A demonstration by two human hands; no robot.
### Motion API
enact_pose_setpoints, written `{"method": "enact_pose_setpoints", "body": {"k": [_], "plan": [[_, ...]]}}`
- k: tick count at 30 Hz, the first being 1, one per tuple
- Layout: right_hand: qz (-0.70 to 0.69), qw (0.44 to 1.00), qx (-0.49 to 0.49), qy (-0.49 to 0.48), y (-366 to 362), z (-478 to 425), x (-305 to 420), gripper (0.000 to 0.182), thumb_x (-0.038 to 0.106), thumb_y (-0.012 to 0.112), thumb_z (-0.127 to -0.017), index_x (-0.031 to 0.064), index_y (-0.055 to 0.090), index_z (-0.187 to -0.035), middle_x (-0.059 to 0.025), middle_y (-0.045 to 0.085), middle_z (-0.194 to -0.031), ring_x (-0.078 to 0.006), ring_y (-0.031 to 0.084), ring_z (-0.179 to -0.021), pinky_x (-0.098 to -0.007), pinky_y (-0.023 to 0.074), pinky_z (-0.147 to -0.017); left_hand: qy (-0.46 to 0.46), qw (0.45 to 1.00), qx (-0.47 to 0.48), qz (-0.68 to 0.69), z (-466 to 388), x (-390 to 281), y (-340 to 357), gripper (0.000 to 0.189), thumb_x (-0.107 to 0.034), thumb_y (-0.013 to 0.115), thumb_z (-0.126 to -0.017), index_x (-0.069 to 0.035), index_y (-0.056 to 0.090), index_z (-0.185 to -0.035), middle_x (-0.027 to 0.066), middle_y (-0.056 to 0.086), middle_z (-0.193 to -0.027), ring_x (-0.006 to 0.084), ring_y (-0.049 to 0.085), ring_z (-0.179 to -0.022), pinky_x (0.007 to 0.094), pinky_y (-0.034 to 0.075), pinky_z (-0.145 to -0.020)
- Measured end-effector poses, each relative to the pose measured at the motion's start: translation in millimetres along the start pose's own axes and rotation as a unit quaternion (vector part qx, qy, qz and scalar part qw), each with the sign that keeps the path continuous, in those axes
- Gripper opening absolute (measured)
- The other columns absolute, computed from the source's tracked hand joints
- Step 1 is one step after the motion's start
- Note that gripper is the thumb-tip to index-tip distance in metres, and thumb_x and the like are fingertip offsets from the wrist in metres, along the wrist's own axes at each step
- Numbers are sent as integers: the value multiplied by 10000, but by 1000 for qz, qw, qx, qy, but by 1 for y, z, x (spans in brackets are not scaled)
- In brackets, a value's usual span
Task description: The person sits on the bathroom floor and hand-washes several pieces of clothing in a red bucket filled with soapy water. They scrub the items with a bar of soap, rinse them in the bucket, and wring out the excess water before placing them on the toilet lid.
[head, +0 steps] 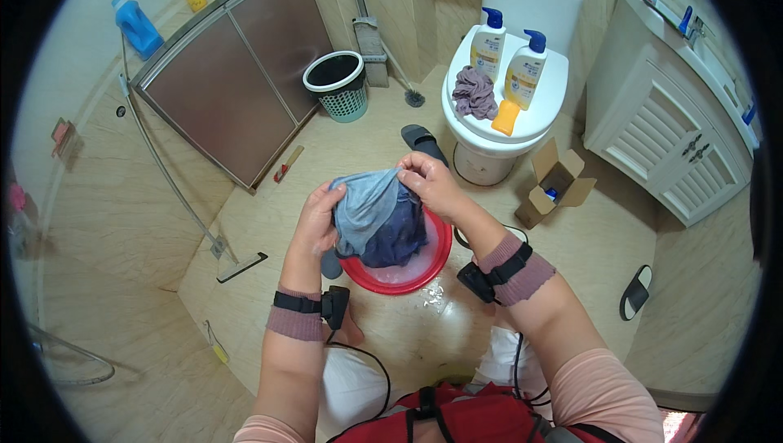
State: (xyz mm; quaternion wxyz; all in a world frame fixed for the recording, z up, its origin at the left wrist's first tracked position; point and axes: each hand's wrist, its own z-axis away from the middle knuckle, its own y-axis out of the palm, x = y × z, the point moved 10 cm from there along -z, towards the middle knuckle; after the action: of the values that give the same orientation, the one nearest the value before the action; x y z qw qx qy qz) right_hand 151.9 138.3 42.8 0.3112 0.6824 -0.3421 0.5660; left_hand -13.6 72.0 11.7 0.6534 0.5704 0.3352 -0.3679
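My left hand (318, 213) grips the left edge of a wet blue cloth garment (367, 204), light blue on its upper part and dark navy below. At the upper right corner, the fingers of my right hand (431, 183) pinch the same fabric. The garment hangs over a red plastic basin (441, 262) on the floor, and its dark part reaches down toward the suds. Soapy water (397, 273) shows in the basin along the near side. Much of the basin's far rim is hidden behind the cloth and my hands.
On the toilet lid (456, 85) stand two pump bottles (525, 76), beside an orange soap bar (506, 117) and a purple bunched cloth (474, 93). An open cardboard box (538, 207), slippers (636, 293), a waste bin (344, 100) and a floor squeegee (241, 267) are around me. Water wets the floor near the basin.
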Motion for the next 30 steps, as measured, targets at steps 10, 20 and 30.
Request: {"method": "enact_pose_setpoints", "body": {"k": [10, 20, 30], "plan": [[-6, 996, -82, -40, -13, -6, 16, 112, 120, 600, -910, 25, 589, -967, -3, 584, -847, -73, 532, -781, -239, 454, -715, 62, 961, -103, -249, -3, 8, -9, 194, -12, 653, -843, 0, 639, -1036, 55, 651, -989, 127, 610, -886, 252, 494, -797], [-80, 990, -108, -33, -25, -4, 22, 96, 104, 593, -909, 22, 587, -960, 12, 582, -841, -64, 531, -758, -232, 453, -687, 86, 964, -64, -243, -23, 44, 27, 446, -56, 744, -800, 2, 608, -1221, 65, 645, -1102, 139, 596, -985, 275, 469, -894], [-54, 987, -147, -36, -37, -6, 14, 68, 112, 552, -938, 50, 576, -952, 54, 533, -816, -44, 486, -751, -205, 410, -696, 108, 979, -80, -153, -27, 25, 10, 145, -121, 578, -942, -24, 613, -1045, 13, 630, -971, 93, 574, -879, 239, 450, -844]]}}
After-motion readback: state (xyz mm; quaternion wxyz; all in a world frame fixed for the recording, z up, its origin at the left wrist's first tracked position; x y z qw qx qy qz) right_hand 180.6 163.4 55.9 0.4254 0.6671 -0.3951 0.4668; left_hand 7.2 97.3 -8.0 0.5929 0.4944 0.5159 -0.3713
